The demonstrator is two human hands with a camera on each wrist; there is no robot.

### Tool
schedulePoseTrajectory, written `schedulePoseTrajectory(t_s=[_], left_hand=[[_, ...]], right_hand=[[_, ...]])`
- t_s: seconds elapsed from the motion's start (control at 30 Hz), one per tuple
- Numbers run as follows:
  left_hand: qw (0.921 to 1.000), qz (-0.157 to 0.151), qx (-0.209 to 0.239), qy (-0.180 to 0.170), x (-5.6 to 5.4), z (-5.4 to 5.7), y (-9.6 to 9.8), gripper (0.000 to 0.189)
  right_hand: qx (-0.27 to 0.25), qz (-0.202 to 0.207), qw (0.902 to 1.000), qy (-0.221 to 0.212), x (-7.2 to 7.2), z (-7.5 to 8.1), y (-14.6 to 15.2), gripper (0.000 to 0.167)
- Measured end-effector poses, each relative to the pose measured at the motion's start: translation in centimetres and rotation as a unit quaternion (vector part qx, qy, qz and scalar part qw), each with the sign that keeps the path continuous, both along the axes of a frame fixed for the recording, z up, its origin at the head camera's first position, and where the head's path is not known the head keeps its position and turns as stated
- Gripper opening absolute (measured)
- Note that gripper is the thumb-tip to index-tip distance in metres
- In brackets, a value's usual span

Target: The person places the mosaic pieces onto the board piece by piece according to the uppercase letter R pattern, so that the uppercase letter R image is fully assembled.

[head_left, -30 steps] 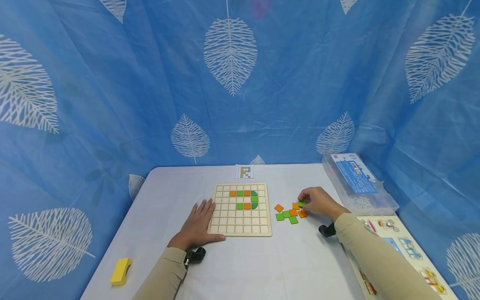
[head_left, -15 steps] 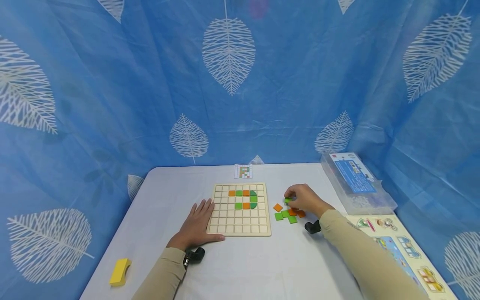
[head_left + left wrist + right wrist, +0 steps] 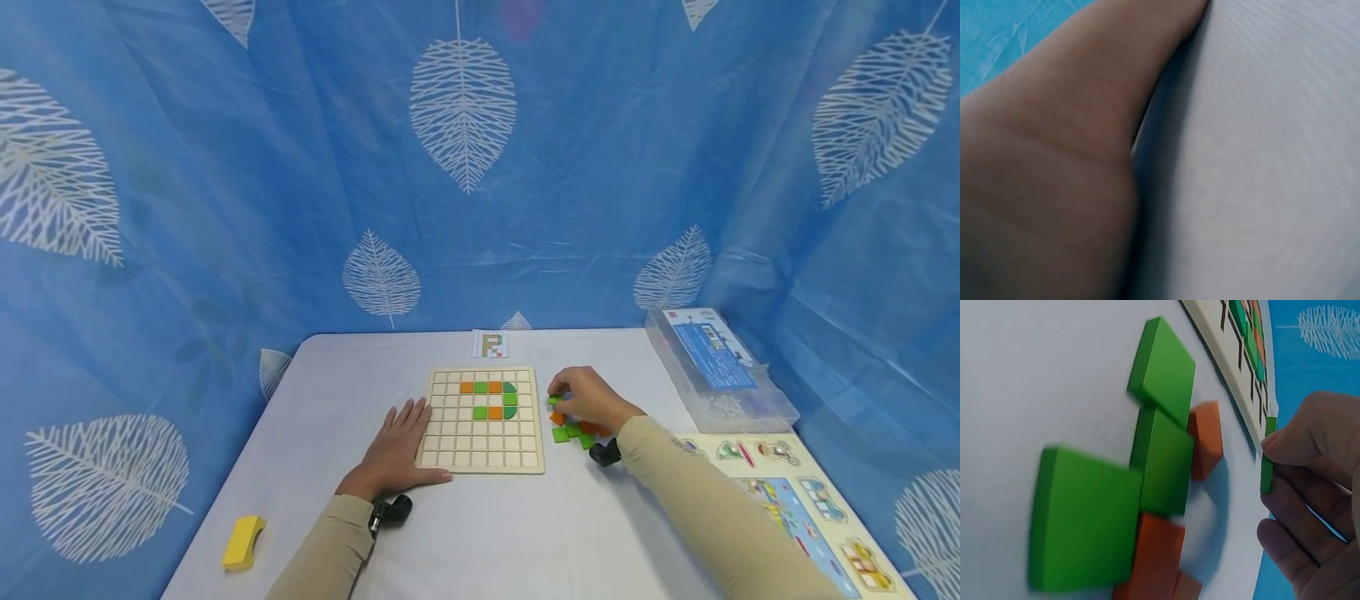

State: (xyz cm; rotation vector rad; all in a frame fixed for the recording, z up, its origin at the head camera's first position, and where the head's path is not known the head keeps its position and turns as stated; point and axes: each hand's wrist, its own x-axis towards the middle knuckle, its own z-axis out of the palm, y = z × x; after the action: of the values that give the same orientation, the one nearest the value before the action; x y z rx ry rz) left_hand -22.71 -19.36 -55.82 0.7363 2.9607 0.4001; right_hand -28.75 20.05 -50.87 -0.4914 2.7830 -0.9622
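My right hand (image 3: 588,395) pinches a green square tile (image 3: 1267,456) between thumb and fingertips, just right of the board. Below that hand, loose green tiles (image 3: 561,435) and orange tiles (image 3: 557,418) lie on the table, partly hidden by it. The wooden grid board (image 3: 480,462) bears several orange and green tiles in its upper right cells, two of them rounded dark green pieces (image 3: 510,412). Flat at the board's left edge rests my left hand (image 3: 397,450), fingers spread and thumb along the near corner. In the left wrist view only blurred skin (image 3: 1054,162) and tablecloth show.
Behind the board lies a small pattern card (image 3: 491,343). A clear plastic box (image 3: 720,375) stands at the back right, with a picture puzzle board (image 3: 795,467) in front of it. A yellow block (image 3: 243,542) sits at the near left.
The right hand has picked up the green tile from the pile and carried it left towards the board. My left hand stays in place.
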Motion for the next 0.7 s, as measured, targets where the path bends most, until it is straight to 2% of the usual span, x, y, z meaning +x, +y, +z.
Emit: schedulePoseTrajectory(t_s=[0.23,0.43,0.7], left_hand=[[1.0,0.0,-0.004,0.001,-0.1,-0.3,-0.1,0.132],[1.0,0.004,0.002,0.002,-0.2,-0.4,-0.1,0.132],[1.0,0.006,-0.006,0.004,-0.3,-0.5,-0.1,0.133]], right_hand=[[-0.001,0.006,1.0,0.002,-0.3,-0.2,-1.5,0.02],[-0.007,0.032,0.9991,0.029,-0.6,-0.2,-3.2,0.02],[-0.018,0.05,0.9979,0.037,-0.7,-0.4,-5.4,0.021]])
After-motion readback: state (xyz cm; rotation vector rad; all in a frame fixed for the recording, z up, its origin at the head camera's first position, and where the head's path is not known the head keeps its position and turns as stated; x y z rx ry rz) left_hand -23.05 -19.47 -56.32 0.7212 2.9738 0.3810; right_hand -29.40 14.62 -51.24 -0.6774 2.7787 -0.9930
